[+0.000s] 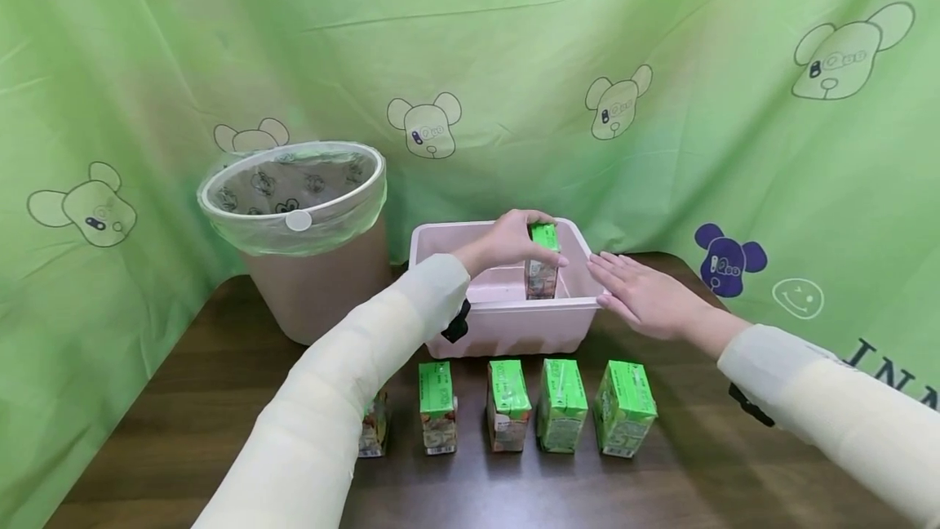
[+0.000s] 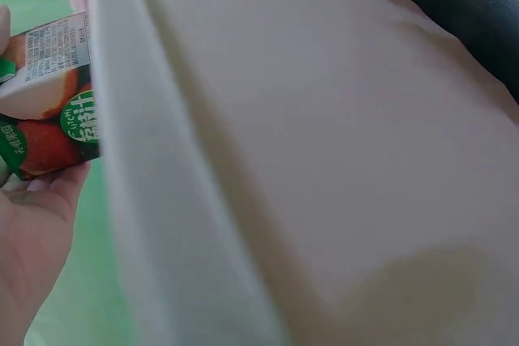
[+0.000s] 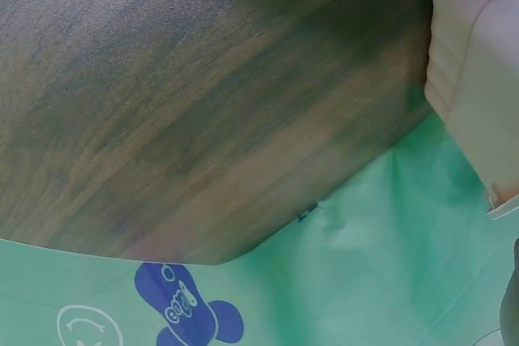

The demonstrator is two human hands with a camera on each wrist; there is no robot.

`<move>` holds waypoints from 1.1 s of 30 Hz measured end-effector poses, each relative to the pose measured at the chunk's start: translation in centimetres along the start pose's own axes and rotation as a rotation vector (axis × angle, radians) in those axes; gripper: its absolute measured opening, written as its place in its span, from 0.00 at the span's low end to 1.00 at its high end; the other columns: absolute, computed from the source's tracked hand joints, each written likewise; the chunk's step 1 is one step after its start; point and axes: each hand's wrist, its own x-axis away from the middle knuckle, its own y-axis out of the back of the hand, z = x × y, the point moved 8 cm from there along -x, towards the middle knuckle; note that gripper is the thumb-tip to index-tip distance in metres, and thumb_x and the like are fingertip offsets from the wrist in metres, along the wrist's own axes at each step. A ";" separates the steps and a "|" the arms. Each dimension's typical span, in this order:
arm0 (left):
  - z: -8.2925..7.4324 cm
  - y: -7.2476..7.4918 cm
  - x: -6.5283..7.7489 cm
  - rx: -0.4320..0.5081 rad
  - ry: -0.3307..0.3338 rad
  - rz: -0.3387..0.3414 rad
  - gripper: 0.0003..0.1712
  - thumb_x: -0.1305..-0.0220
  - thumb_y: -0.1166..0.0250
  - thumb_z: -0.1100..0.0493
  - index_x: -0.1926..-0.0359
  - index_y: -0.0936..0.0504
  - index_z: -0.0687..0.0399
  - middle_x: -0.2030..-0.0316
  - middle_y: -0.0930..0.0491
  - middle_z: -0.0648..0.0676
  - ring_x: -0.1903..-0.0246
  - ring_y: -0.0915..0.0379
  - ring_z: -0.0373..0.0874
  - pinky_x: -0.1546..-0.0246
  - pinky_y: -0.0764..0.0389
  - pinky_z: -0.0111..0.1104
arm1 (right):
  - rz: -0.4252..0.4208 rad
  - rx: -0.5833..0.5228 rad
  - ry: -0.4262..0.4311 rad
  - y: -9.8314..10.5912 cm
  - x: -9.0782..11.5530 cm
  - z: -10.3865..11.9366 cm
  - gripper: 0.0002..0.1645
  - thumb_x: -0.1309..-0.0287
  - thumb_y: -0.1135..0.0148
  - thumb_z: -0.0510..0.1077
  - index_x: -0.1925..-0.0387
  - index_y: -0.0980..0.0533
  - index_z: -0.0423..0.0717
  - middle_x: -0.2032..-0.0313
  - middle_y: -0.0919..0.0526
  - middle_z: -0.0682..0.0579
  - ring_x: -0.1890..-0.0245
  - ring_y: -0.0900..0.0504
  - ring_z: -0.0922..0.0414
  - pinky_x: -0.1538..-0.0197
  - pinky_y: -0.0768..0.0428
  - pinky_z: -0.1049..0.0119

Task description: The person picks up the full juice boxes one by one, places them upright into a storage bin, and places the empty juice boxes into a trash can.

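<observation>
My left hand (image 1: 514, 239) grips a juice box (image 1: 542, 277) with a green top from above, thumb on the near side. The box is upright inside the pink plastic bin (image 1: 525, 337), near its right end; whether it touches the bin's floor cannot be told. In the left wrist view, the litchi juice box (image 2: 53, 131) shows past the bin's pale wall (image 2: 284, 119). With straight fingers, my right hand (image 1: 649, 299) rests at the bin's right rim and holds nothing. Only the bin's outer side (image 3: 495, 62) appears in the right wrist view, not that hand's fingers.
Several juice boxes (image 1: 561, 406) stand in a row on the dark wood table (image 1: 698, 464) before the bin; the leftmost (image 1: 374, 427) is partly behind my left sleeve. A bag-lined trash can (image 1: 323, 284) stands left of the bin. Behind hangs a green curtain (image 1: 514, 39).
</observation>
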 end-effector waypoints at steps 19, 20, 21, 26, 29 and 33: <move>1.7 -2.6 -0.6 -0.007 -0.021 0.122 0.33 0.54 0.20 0.57 0.46 0.20 0.61 0.51 0.20 0.55 0.57 0.26 0.42 0.53 0.25 0.30 | 0.017 -0.003 -0.010 -0.2 0.1 -0.1 0.31 0.28 0.52 0.47 0.34 0.38 0.28 0.33 0.36 0.34 0.33 0.39 0.37 0.32 0.39 0.45; 1.7 -2.7 -0.7 -0.013 -0.027 0.126 0.32 0.54 0.20 0.57 0.47 0.20 0.61 0.51 0.20 0.55 0.58 0.26 0.41 0.54 0.25 0.29 | 0.016 -0.003 -0.009 -0.2 0.1 -0.1 0.31 0.28 0.52 0.48 0.34 0.38 0.28 0.33 0.36 0.34 0.33 0.39 0.37 0.32 0.39 0.45; 1.8 -2.9 -0.8 -0.019 -0.035 0.132 0.31 0.55 0.20 0.57 0.48 0.19 0.61 0.53 0.19 0.55 0.59 0.26 0.41 0.55 0.25 0.28 | 0.012 -0.004 -0.007 -0.2 0.2 -0.1 0.31 0.28 0.52 0.47 0.34 0.38 0.28 0.33 0.36 0.34 0.33 0.39 0.37 0.32 0.39 0.45; 1.9 -3.4 -1.1 -0.087 -0.039 0.163 0.30 0.55 0.20 0.58 0.50 0.19 0.63 0.63 0.20 0.51 0.68 0.28 0.38 0.64 0.25 0.26 | -0.007 -0.001 0.003 -0.1 0.3 0.0 0.31 0.28 0.52 0.48 0.34 0.37 0.27 0.33 0.36 0.33 0.33 0.39 0.37 0.33 0.39 0.45; 2.1 -3.7 -1.1 -0.119 -0.020 0.180 0.31 0.54 0.20 0.57 0.50 0.19 0.65 0.67 0.21 0.50 0.71 0.28 0.38 0.68 0.24 0.26 | -0.017 -0.003 0.006 0.0 0.3 0.0 0.31 0.28 0.52 0.48 0.35 0.37 0.27 0.34 0.35 0.33 0.33 0.38 0.36 0.33 0.38 0.45; 2.4 -4.1 -1.1 -0.119 0.006 0.196 0.29 0.54 0.20 0.58 0.51 0.19 0.64 0.68 0.21 0.51 0.73 0.26 0.38 0.70 0.23 0.26 | -0.016 -0.007 0.001 0.1 0.3 0.1 0.31 0.28 0.51 0.48 0.35 0.36 0.27 0.34 0.35 0.33 0.34 0.38 0.36 0.34 0.38 0.45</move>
